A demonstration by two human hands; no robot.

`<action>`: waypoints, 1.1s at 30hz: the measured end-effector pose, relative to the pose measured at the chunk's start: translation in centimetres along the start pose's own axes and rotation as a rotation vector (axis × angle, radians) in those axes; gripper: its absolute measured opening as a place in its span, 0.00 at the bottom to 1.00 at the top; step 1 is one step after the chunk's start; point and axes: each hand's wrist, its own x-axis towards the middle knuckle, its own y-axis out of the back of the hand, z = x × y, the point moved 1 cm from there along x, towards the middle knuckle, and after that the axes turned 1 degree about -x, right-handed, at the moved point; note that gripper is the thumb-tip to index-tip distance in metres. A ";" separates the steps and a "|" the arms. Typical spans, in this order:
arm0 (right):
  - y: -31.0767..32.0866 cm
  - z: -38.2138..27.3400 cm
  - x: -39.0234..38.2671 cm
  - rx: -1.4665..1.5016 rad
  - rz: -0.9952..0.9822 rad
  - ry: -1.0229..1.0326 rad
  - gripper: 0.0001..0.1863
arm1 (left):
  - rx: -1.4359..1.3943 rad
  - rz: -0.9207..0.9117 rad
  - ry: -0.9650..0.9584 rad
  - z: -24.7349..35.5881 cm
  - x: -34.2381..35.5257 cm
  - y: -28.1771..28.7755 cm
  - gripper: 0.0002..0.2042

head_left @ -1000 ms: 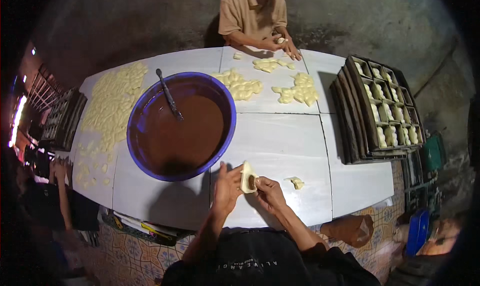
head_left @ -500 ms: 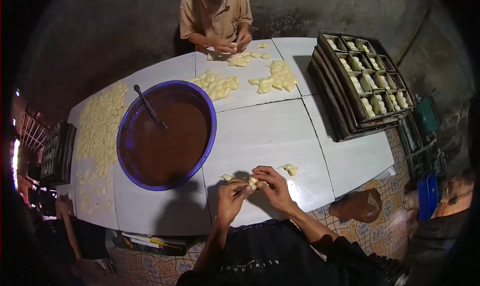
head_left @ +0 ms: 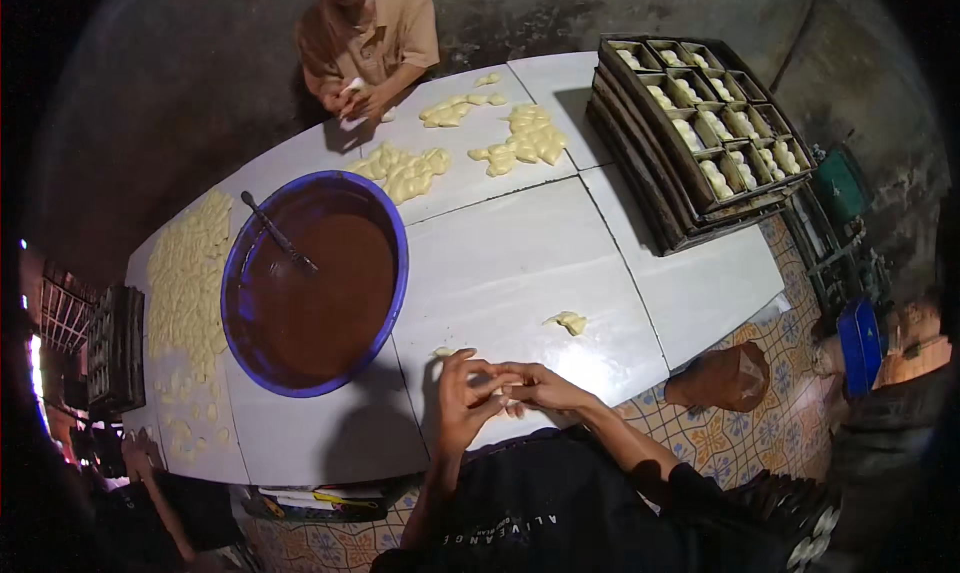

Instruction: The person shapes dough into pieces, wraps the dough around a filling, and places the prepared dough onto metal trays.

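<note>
My left hand (head_left: 466,401) and my right hand (head_left: 546,386) meet above the near edge of the white tiled table (head_left: 500,263). Their curled fingers close around a small piece of dough, which they almost wholly hide. A scrap of pale dough (head_left: 442,352) lies just beyond my left fingers. Farther to the right, another small lump of dough (head_left: 571,323) rests on the tiles, apart from my hands.
A blue basin (head_left: 398,303) of brown liquid, with a dark-handled utensil (head_left: 270,225) leaning inside, stands left. Small dough pieces (head_left: 187,288) cover the far left. Stacked tins (head_left: 640,163) hold dough at right. Across the table a co-worker's hands (head_left: 360,103) handle something pale.
My fingers have closed further over the dough, which showed between my fingertips before. The whole view has shifted a little. The co-worker's hands have moved left along the far edge.
</note>
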 end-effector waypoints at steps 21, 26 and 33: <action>2.2 -2.4 -0.8 -0.344 0.433 0.412 0.20 | 0.461 0.201 -0.049 -1.4 0.0 -0.9 0.16; -3.2 -3.3 0.1 -0.306 0.464 0.385 0.14 | 0.178 0.422 -0.077 -1.0 0.3 -2.2 0.13; -3.8 -5.4 1.0 -0.801 0.259 0.736 0.19 | -0.072 0.301 0.010 -0.8 -0.3 -1.4 0.07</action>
